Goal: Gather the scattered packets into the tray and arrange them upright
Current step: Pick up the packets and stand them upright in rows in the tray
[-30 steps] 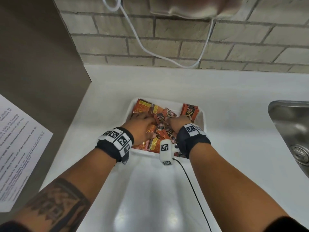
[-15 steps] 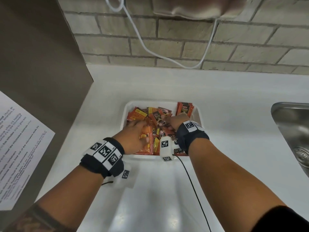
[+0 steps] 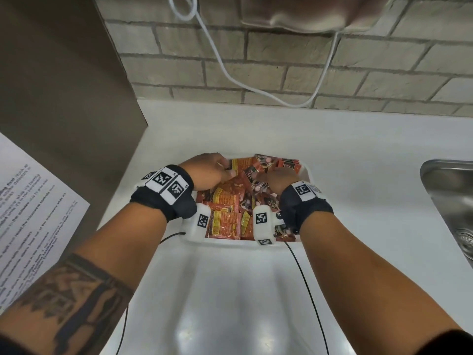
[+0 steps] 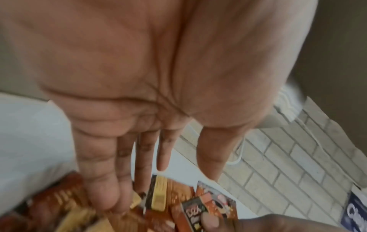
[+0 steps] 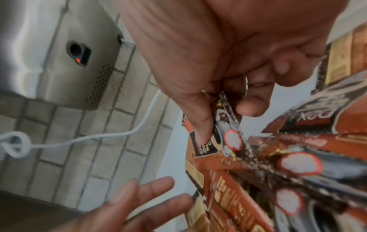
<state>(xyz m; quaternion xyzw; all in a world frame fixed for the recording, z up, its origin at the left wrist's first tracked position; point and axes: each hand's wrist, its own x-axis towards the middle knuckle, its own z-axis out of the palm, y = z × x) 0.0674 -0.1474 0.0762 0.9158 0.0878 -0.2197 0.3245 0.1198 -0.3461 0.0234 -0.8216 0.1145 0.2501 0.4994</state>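
Note:
A white tray point(image 3: 306, 172) on the counter holds several orange and red packets point(image 3: 226, 221), most lying flat and overlapping. A few packets point(image 3: 289, 163) stand on edge at its far right. My left hand point(image 3: 225, 168) reaches to the tray's far left, its straight fingers point(image 4: 103, 193) resting on a packet with a yellow label point(image 4: 158, 196). My right hand point(image 3: 266, 176) is over the tray's middle. Its thumb point(image 5: 200, 124) and a finger pinch one packet point(image 5: 228, 125) by its edge, lifted above the pile.
A steel sink point(image 3: 450, 201) is set into the counter at the right. A steel wall unit point(image 3: 307, 14) and a looping white cable point(image 3: 230, 75) hang on the brick wall behind. A printed sheet point(image 3: 30, 208) sticks to the brown panel on the left.
My left hand has moved from the tray's near-left side to its far-left corner. My right hand has stayed near the middle and now pinches a packet.

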